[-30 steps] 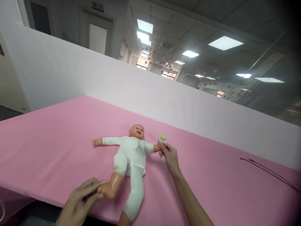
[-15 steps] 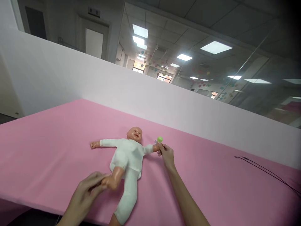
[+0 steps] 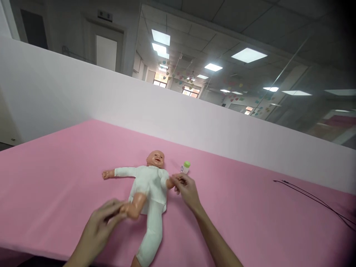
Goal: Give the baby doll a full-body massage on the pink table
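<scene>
A baby doll (image 3: 150, 185) with a white cloth body lies face up on the pink-covered table (image 3: 69, 155). My left hand (image 3: 101, 222) pinches the foot of its bent, bare leg, which is lifted off the cloth. With my right hand (image 3: 186, 189) I grip the doll's hand at the right side, fingers closed around it. The doll's other arm stretches out to the left, and its second leg reaches toward me past the lower edge of the view. Just beyond my right hand stands a small white bottle (image 3: 184, 168) with a green cap.
Thin black cables (image 3: 311, 200) lie on the table at the right. A white low wall (image 3: 167, 115) with glass above borders the far side. The table's near edge shows at the lower left.
My right hand has drawn the doll's arm in and down toward its body, so more of the bottle shows. My left hand keeps its hold on the foot.
</scene>
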`<state>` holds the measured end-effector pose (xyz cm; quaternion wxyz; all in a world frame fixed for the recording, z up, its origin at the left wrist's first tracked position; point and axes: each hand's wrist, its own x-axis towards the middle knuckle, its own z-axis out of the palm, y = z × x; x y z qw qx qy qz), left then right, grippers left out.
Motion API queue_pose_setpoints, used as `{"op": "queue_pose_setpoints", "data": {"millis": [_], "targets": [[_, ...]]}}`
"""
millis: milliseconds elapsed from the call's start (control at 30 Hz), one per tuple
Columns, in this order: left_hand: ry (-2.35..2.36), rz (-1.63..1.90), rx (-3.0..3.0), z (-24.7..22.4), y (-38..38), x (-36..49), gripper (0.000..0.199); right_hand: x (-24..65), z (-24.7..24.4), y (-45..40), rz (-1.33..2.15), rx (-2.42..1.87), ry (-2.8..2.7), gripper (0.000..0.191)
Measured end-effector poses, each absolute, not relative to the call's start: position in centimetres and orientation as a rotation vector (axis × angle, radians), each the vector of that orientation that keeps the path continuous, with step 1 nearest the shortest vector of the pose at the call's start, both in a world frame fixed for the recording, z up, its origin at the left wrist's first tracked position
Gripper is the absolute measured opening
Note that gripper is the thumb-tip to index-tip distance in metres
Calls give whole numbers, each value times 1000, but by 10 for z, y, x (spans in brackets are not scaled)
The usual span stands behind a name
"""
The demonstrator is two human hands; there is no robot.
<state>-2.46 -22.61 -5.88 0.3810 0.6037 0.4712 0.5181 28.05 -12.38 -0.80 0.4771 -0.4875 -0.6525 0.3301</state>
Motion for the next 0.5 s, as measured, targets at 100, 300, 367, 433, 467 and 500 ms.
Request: {"op": "queue_pose_setpoints", "data": {"millis": [100,300,367,433,467,500], "targets": [[1130,1369,1523,-44,-162,-3,41,256,-21,-141,690,-1141,-1977,35],[1066,1329,1571,-46,-153,5,42,275,-28,-115,727,-1215,-1669,46],[1129,1333,1593,-54,-188,-8,42,297,-20,-95,747,-1252,-1401,54],[1178,1319,1558,-68,-229,-23,39,320,-19,-77,717,-1270,-1200,59],[1190,1273,1555,-75,-248,-29,38,330,-23,-69,707,-1280,-1117,60],[1208,1203,1553,-83,-266,-35,35,338,-30,-62,709,-1300,-1039,61]]}}
